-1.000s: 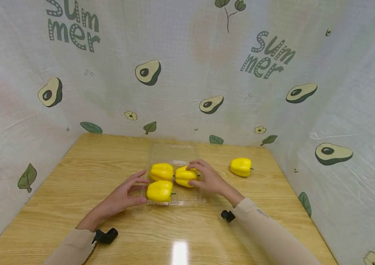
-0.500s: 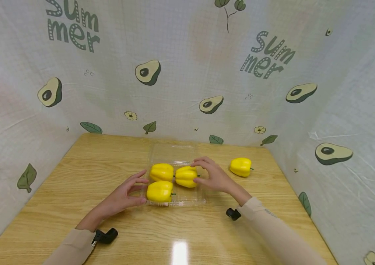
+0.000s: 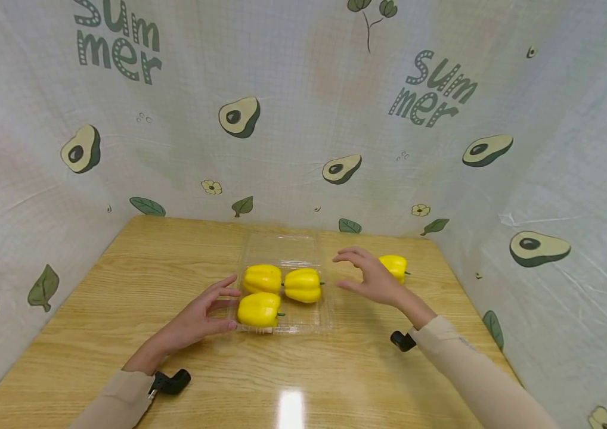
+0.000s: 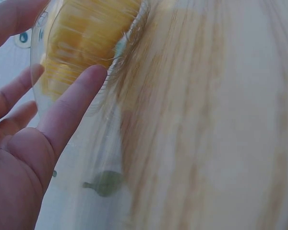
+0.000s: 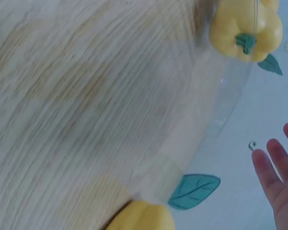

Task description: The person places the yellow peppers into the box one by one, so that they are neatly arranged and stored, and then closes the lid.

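An open clear plastic clamshell container [image 3: 311, 320] lies on the table with three yellow bell peppers in it: one at back left [image 3: 262, 278], one at front left [image 3: 257, 310], one at right [image 3: 302, 285]. My left hand [image 3: 196, 322] stays at the container's left side, fingers spread; in the left wrist view its thumb [image 4: 74, 105] touches or nearly touches the clear wall. My right hand [image 3: 375, 280] hovers right of the container, holding nothing, fingers apart. Just behind it a loose yellow bell pepper [image 3: 397, 267] is partly hidden.
The container's lid [image 3: 281, 247] is folded back toward the rear curtain [image 3: 282, 149], which is printed with avocados and leaves. Curtains also border the wooden table [image 3: 175, 250] at left and right. A black wrist camera [image 3: 402, 341] sits under the right forearm.
My right hand has let go of the right pepper in the container and moved right, toward the loose pepper. My left hand and the peppers are practically where they were.
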Action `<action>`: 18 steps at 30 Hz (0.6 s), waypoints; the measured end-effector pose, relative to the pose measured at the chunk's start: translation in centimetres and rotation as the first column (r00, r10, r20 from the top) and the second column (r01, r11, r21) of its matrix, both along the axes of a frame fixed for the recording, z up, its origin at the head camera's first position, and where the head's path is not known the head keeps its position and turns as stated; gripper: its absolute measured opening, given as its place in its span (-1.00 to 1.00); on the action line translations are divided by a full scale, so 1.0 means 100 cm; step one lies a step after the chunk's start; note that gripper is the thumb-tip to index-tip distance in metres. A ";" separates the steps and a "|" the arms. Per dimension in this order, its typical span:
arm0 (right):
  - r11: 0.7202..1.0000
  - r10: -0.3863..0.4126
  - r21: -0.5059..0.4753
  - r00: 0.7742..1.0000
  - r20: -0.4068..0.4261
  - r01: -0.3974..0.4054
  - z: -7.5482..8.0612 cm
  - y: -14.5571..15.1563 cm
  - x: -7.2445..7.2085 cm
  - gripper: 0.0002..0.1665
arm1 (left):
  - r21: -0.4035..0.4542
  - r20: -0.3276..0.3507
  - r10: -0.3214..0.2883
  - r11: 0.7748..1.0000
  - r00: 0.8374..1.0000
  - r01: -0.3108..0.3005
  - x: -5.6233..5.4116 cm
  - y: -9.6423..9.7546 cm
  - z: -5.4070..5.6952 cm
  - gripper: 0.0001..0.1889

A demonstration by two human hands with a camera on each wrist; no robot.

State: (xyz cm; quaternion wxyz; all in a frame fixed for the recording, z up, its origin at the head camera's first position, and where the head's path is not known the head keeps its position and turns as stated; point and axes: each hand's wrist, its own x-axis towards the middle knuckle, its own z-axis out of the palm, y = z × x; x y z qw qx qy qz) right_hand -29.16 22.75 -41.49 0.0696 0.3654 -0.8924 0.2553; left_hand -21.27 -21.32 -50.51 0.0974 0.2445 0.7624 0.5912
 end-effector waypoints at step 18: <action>0.988 -0.145 0.067 0.987 0.064 0.140 0.006 0.064 -0.010 -0.33 | -0.001 -0.001 0.003 1.000 1.000 -0.003 0.001 0.000 0.002 -0.38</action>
